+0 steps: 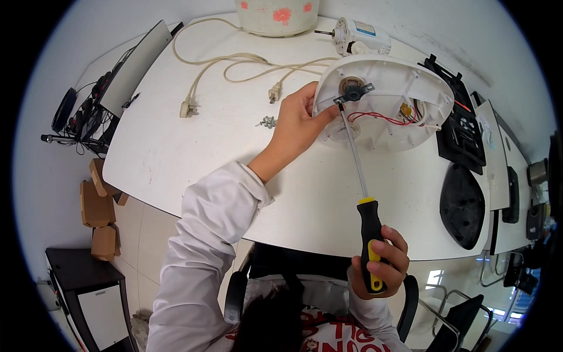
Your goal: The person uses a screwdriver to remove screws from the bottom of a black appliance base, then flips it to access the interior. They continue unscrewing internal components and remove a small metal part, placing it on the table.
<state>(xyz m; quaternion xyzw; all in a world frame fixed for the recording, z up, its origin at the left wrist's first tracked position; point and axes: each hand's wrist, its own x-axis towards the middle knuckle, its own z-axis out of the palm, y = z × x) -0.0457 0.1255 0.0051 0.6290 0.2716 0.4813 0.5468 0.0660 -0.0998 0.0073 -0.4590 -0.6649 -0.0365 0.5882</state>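
Note:
My right hand is wrapped round the black and yellow handle of a long screwdriver. Its shaft slants up and away, and the tip meets one end of a small black bracket-like part. That part sits inside an upturned white plastic housing of rounded shape. With thumb and fingers, my left hand grips the housing's left edge, the thumb close to the screwdriver tip. Thin red wires run across the inside to a small yellow component.
Beige power cords with plugs and a small pile of screws lie left of the housing. Behind it rests a white motor beside a flowered pot. At right are a black tool case and a black oval cover.

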